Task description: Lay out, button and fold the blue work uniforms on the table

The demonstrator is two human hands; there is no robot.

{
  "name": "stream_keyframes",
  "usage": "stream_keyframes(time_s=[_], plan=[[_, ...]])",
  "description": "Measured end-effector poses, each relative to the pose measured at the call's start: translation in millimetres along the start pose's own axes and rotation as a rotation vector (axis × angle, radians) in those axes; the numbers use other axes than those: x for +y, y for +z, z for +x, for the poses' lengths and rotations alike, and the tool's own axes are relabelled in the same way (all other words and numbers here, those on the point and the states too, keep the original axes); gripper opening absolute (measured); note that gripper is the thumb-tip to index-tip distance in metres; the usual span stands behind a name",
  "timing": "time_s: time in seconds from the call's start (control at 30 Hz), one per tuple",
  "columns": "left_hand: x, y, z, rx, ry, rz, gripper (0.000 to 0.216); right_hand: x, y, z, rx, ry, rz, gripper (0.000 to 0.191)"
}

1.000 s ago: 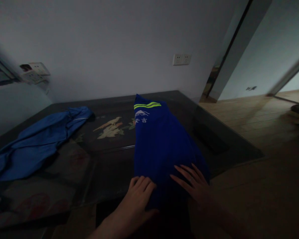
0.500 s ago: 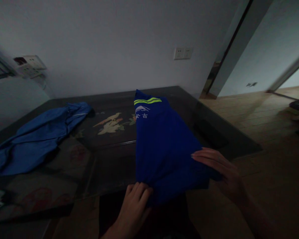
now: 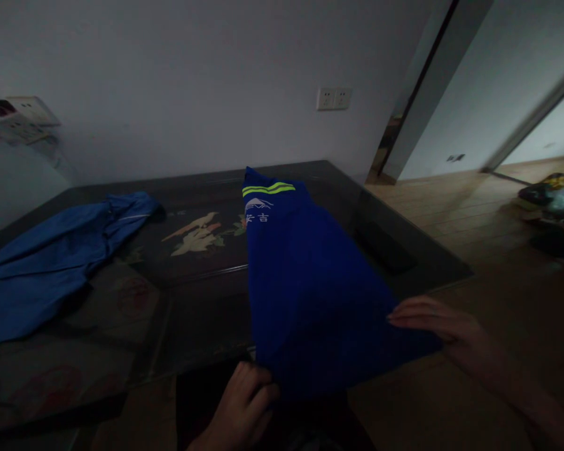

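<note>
A dark blue garment (image 3: 319, 282) with yellow-green stripes and white lettering lies folded lengthwise over the dark table, its near end reaching past the front edge. At the near left corner, my left hand (image 3: 247, 398) is closed on the cloth. My right hand (image 3: 432, 319) pinches the near right corner, with the fingers on top and the thumb hidden beneath. Between both hands the near edge is stretched out fairly flat.
Another blue garment (image 3: 66, 250) lies on the left of the table (image 3: 202, 313), which has a bird-and-flower picture (image 3: 195, 235). A dark flat object (image 3: 385, 247) rests right of the cloth. Wall sockets (image 3: 333, 98) are behind; a pile of things (image 3: 554, 200) sits on the floor at right.
My right hand has moved right and a little nearer, drawing the corner of the garment outward. My left hand has shifted slightly down and left. Wrinkles near it have smoothed, and the view has turned right.
</note>
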State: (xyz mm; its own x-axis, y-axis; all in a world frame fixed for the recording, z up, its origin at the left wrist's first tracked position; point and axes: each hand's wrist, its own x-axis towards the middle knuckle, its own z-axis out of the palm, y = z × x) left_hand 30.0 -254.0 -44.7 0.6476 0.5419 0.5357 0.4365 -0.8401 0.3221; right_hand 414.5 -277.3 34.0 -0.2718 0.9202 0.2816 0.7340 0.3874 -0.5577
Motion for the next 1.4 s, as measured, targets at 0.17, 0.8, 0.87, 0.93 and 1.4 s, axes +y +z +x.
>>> stream_keyframes(time_s=[0.17,0.8,0.87,0.93,1.4], plan=[[-9.0,7.8,-19.8,-0.072,-0.137,-0.203,0.007,24.8,17.7,-15.5,-0.166,0.053,0.071,0.03],[-5.8,7.5,3.3,-0.234,-1.054,-0.861,0.059,30.7,61.4,-8.7,-0.039,0.595,0.303,0.042],[-5.9,5.9,1.7,-0.236,-1.035,-0.918,0.056,29.4,61.8,-7.3,-0.048,0.604,0.332,0.043],[-5.3,5.6,0.5,-0.239,-1.009,-0.966,0.054,28.7,61.7,-6.4,-0.043,0.618,0.361,0.044],[-23.8,-52.9,12.4,-0.52,-0.758,-0.286,0.027,23.0,32.4,-4.1,0.209,0.671,-0.014,0.05]])
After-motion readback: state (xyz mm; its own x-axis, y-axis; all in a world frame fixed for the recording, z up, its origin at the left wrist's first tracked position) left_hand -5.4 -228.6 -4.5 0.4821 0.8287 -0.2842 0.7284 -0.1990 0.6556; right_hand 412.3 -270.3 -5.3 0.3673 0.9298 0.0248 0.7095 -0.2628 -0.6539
